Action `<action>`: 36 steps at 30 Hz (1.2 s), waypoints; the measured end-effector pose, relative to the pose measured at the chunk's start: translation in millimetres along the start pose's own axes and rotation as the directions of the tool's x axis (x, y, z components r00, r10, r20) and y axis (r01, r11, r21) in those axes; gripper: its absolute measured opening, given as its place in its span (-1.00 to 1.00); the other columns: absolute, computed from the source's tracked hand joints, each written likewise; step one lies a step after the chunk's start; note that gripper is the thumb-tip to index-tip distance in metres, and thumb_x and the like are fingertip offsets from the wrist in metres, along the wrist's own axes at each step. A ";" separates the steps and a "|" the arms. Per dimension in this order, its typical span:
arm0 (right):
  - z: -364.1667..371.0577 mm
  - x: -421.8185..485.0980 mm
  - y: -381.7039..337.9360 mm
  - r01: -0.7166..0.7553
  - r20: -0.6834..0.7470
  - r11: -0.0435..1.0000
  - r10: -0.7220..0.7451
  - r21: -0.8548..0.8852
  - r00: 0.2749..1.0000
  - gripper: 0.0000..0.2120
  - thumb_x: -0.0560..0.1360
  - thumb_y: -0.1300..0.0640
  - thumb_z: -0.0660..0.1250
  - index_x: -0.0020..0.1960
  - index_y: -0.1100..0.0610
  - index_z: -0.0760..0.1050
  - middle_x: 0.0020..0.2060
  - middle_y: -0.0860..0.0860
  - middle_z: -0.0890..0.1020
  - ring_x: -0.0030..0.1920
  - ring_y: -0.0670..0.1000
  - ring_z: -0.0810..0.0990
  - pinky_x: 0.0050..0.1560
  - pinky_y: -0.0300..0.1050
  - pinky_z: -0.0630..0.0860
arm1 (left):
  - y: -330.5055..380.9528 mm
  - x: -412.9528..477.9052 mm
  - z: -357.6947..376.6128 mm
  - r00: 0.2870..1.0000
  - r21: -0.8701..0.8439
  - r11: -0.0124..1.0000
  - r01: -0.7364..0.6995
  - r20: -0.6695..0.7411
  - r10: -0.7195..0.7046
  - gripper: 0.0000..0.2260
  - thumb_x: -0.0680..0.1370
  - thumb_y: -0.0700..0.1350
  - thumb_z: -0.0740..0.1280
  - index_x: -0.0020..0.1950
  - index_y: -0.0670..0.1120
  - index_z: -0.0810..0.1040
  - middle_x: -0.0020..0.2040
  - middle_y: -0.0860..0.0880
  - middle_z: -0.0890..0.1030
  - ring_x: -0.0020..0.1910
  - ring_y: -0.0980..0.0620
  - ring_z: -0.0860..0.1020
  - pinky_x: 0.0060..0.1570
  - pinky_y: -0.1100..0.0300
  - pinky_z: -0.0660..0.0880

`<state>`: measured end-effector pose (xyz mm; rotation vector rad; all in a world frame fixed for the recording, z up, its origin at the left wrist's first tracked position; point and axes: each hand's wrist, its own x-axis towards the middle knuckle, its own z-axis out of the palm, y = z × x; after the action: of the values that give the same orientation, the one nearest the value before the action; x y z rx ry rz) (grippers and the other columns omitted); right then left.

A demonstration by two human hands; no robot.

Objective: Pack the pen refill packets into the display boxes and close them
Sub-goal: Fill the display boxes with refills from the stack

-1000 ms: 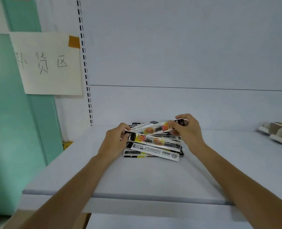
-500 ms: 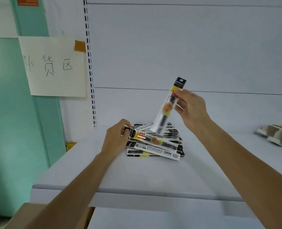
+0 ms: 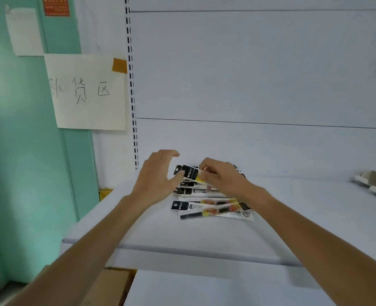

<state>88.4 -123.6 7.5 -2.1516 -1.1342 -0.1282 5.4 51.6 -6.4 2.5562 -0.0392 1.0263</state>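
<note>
A loose stack of pen refill packets [image 3: 213, 207], black-topped with yellow and orange print, lies on the white shelf [image 3: 204, 235] near its back wall. My right hand [image 3: 222, 177] pinches one packet [image 3: 188, 173] and holds it level over the back of the stack. My left hand [image 3: 158, 175] hovers just left of that packet's black end with fingers spread and relaxed, the thumb near the packet; whether it touches is unclear. Pale cardboard display boxes [image 3: 374, 183] lie at the shelf's far right edge, partly cut off.
A handwritten paper sign [image 3: 87, 91] is taped to the green wall on the left. A slotted shelf upright [image 3: 131, 85] runs down beside it. A brown carton [image 3: 109, 286] sits below the shelf's front edge. A lower shelf shows beneath.
My right hand has brought the lifted, upright packet back down level over the stack. My left hand has let go of the stack's left end and risen with fingers spread.
</note>
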 end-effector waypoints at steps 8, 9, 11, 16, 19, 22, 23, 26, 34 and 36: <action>8.5 4.0 -16.9 0.016 0.026 0.999 -0.015 -0.050 1.000 -0.64 0.47 0.00 0.37 0.16 0.15 0.39 -0.06 -0.05 0.54 -0.04 -0.05 0.54 0.00 -0.21 0.48 | 12.4 -11.3 7.2 0.948 0.381 0.890 -0.252 0.284 0.146 -0.72 0.61 -0.03 0.10 0.26 -0.13 0.33 0.02 -0.06 0.51 0.00 -0.06 0.49 -0.04 0.14 0.35; 6.9 1.0 -14.9 0.039 -0.051 0.991 -0.045 -0.128 0.998 -0.63 0.48 -0.01 0.36 0.17 0.16 0.39 -0.02 -0.06 0.50 0.00 -0.07 0.49 0.01 -0.24 0.41 | 6.3 -13.4 3.9 0.951 0.384 0.896 -0.223 0.288 0.113 -0.76 0.62 -0.04 0.07 0.19 -0.14 0.37 0.03 -0.07 0.49 0.01 -0.06 0.47 -0.06 0.14 0.34; 1.6 -8.1 -11.5 0.090 -0.145 0.953 -0.137 -0.288 0.980 -0.72 0.48 0.01 0.35 0.09 0.13 0.42 -0.06 -0.08 0.48 -0.03 -0.07 0.45 -0.03 -0.25 0.36 | -11.7 -14.3 -6.9 0.959 0.385 0.916 -0.115 0.282 0.002 -0.80 0.63 -0.06 0.05 0.08 -0.14 0.38 0.00 -0.08 0.48 -0.02 -0.09 0.46 -0.09 0.10 0.32; -0.6 -24.3 -3.2 -0.006 0.392 0.963 0.115 -0.269 0.913 -0.87 0.39 0.04 0.46 -0.09 0.03 0.59 -0.22 -0.16 0.60 -0.17 -0.16 0.55 -0.18 -0.37 0.41 | -44.2 -18.5 -30.5 0.921 0.129 0.950 0.285 0.239 -0.308 -0.80 0.61 -0.01 0.10 -0.09 -0.10 0.38 -0.24 -0.02 0.48 -0.22 -0.04 0.44 -0.25 0.11 0.29; 4.9 -21.0 -2.5 0.005 0.347 0.963 0.092 -0.269 0.933 -0.88 0.41 0.13 0.44 -0.05 0.08 0.63 -0.11 -0.08 0.66 -0.17 -0.20 0.54 -0.19 -0.45 0.37 | -33.0 -22.7 -27.1 0.903 0.019 0.942 0.334 0.281 -0.326 -0.82 0.60 0.01 0.15 -0.08 -0.08 0.38 -0.28 0.01 0.45 -0.31 0.07 0.38 -0.34 0.17 0.24; 12.7 -19.1 -4.3 0.046 0.320 0.959 0.048 -0.280 0.946 -0.89 0.44 0.20 0.40 -0.04 0.12 0.63 -0.13 -0.06 0.64 -0.23 -0.24 0.49 -0.28 -0.53 0.32 | -21.2 -24.8 -16.5 0.895 -0.010 0.949 0.314 0.336 -0.292 -0.85 0.61 -0.01 0.14 -0.04 -0.08 0.36 -0.24 0.00 0.47 -0.28 0.04 0.40 -0.32 0.17 0.25; 14.5 -19.2 -4.4 0.063 0.308 0.954 0.031 -0.292 0.951 -0.89 0.45 0.22 0.38 -0.04 0.13 0.63 -0.14 -0.05 0.64 -0.23 -0.21 0.50 -0.27 -0.52 0.33 | -17.8 -25.2 -13.5 0.894 -0.039 0.949 0.312 0.349 -0.280 -0.84 0.61 -0.01 0.12 -0.04 -0.08 0.37 -0.19 -0.02 0.51 -0.24 0.01 0.43 -0.26 0.15 0.29; 17.2 -22.3 -4.0 0.098 0.208 0.943 -0.032 -0.317 0.978 -0.87 0.46 0.26 0.33 -0.05 0.12 0.62 -0.15 -0.06 0.64 -0.17 -0.09 0.53 -0.11 -0.23 0.47 | -9.3 -27.0 -5.4 0.892 -0.148 0.938 0.315 0.385 -0.238 -0.83 0.63 -0.03 0.10 -0.03 -0.09 0.40 -0.09 -0.02 0.58 -0.09 -0.05 0.52 -0.11 0.13 0.38; 19.0 -25.6 -2.2 0.295 -0.179 0.845 -0.407 -0.447 0.896 -0.94 0.42 0.26 0.35 -0.17 0.20 0.60 -0.26 0.05 0.60 -0.19 0.07 0.54 -0.17 -0.10 0.40 | 6.0 -29.3 2.8 0.934 -0.072 0.989 0.127 0.344 -0.095 -0.81 0.64 -0.05 0.06 -0.10 -0.10 0.33 -0.30 -0.01 0.47 -0.33 0.01 0.40 -0.32 0.18 0.28; 19.8 -27.3 -0.4 0.270 -0.297 0.806 -0.473 -0.527 0.830 -0.90 0.39 0.18 0.35 -0.13 0.18 0.58 -0.21 0.05 0.59 -0.17 0.08 0.53 -0.15 -0.08 0.40 | 10.0 -26.3 3.5 0.952 -0.081 0.989 0.127 0.291 -0.099 -0.84 0.65 -0.09 0.06 -0.11 -0.09 0.29 -0.33 0.01 0.43 -0.35 0.00 0.38 -0.36 0.20 0.25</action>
<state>67.0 -130.0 -17.8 -2.0965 -1.3543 -1.1010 -13.3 38.0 -23.0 2.5621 -0.0201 0.5908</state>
